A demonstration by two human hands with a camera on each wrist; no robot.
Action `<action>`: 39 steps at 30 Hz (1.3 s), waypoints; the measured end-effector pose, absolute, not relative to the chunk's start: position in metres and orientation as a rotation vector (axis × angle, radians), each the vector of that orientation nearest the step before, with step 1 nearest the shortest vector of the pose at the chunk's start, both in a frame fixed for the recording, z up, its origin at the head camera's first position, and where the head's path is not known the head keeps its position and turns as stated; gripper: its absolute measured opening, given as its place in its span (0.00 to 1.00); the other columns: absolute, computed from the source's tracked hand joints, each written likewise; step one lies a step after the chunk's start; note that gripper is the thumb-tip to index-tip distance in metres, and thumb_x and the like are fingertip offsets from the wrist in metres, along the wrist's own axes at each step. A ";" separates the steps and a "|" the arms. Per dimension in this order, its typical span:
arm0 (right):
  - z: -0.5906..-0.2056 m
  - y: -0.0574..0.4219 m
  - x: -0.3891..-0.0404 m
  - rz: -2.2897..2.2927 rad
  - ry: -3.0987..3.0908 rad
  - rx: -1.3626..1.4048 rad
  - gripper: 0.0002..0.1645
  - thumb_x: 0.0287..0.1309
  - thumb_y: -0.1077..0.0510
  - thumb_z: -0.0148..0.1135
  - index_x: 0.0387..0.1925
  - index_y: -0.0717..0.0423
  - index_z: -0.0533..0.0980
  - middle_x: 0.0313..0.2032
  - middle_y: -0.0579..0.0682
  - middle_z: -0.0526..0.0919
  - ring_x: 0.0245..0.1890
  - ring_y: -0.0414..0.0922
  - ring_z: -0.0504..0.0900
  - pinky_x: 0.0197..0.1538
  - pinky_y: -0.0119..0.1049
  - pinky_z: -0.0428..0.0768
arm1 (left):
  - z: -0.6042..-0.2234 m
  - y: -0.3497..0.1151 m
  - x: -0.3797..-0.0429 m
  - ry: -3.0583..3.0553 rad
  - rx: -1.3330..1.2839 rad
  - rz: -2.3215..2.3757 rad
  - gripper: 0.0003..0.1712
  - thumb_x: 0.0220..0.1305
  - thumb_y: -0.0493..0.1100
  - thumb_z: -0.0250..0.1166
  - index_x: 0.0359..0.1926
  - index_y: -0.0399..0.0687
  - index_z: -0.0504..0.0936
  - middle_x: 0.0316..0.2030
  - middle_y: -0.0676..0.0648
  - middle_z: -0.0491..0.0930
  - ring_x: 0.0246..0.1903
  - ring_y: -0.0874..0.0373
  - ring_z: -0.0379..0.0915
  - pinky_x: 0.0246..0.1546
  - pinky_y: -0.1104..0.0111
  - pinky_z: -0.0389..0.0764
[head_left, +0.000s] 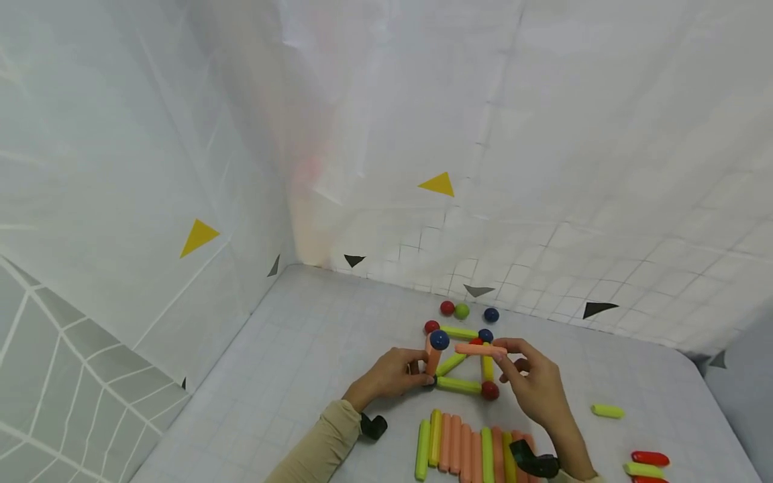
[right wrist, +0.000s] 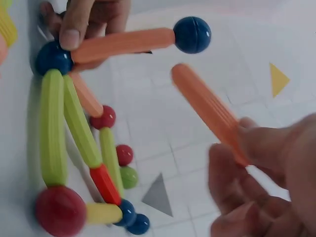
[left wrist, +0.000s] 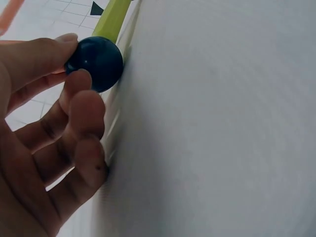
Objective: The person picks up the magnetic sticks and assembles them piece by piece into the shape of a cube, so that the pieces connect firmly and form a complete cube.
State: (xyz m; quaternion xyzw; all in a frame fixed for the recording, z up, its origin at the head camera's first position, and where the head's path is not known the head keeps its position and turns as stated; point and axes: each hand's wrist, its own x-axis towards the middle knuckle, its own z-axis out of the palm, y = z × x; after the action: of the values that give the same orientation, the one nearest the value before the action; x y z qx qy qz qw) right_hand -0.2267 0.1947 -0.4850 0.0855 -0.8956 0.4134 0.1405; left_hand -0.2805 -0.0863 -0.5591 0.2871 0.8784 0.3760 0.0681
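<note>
A flat frame of sticks and balls lies on the table, with yellow-green sticks, a short red stick and a red ball at one corner. My left hand pinches the blue ball at its near left corner between thumb and fingers. From that ball an orange stick stands up, topped by another blue ball. My right hand pinches a second orange stick by one end. The stick's free end points towards the top blue ball, with a gap between them.
A row of orange, yellow and green sticks lies in front of the frame. Behind it sit loose red, green and blue balls. Short red and green sticks lie at the right. White sheeting rises behind the table.
</note>
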 end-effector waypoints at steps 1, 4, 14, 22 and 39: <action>-0.487 0.194 -0.227 1.226 -2.551 0.249 0.16 0.75 0.51 0.65 0.55 0.55 0.82 0.48 0.56 0.88 0.22 0.35 0.83 0.21 0.34 0.76 | -0.559 -0.086 -0.280 2.645 0.866 1.133 0.10 0.70 0.50 0.73 0.48 0.55 0.85 0.27 0.60 0.78 0.25 0.70 0.69 0.25 0.76 0.69; -0.492 0.190 -0.229 1.325 -2.466 0.247 0.14 0.75 0.54 0.65 0.55 0.55 0.82 0.47 0.55 0.88 0.21 0.39 0.83 0.21 0.34 0.76 | -0.560 -0.086 -0.280 2.643 0.874 1.135 0.09 0.70 0.50 0.73 0.47 0.56 0.84 0.27 0.61 0.78 0.25 0.70 0.69 0.25 0.76 0.69; -0.495 0.184 -0.230 1.458 -2.376 0.269 0.13 0.74 0.56 0.66 0.57 0.52 0.82 0.49 0.54 0.86 0.22 0.48 0.85 0.17 0.35 0.73 | -0.558 -0.085 -0.280 2.641 0.843 1.153 0.11 0.70 0.50 0.73 0.48 0.56 0.85 0.27 0.60 0.78 0.24 0.70 0.69 0.25 0.75 0.70; -0.497 0.187 -0.232 1.472 -2.410 0.272 0.16 0.76 0.55 0.64 0.58 0.57 0.81 0.52 0.57 0.86 0.23 0.52 0.86 0.25 0.36 0.82 | -0.546 -0.081 -0.276 2.894 0.939 0.972 0.28 0.65 0.57 0.76 0.60 0.55 0.77 0.34 0.57 0.81 0.26 0.71 0.73 0.27 0.79 0.70; -0.494 0.194 -0.232 1.589 -2.453 0.283 0.18 0.79 0.52 0.60 0.63 0.53 0.79 0.54 0.57 0.84 0.25 0.52 0.86 0.23 0.38 0.79 | -0.493 -0.059 -0.275 2.695 1.139 1.521 0.15 0.74 0.44 0.70 0.58 0.47 0.83 0.50 0.47 0.84 0.42 0.65 0.75 0.42 0.64 0.87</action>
State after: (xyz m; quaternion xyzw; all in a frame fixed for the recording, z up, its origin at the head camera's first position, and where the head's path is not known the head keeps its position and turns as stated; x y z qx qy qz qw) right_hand -0.2324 0.1936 -0.4944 0.0959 -0.8310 0.5382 0.1024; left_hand -0.2749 -0.0588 -0.4933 0.3444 0.8147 0.4599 -0.0778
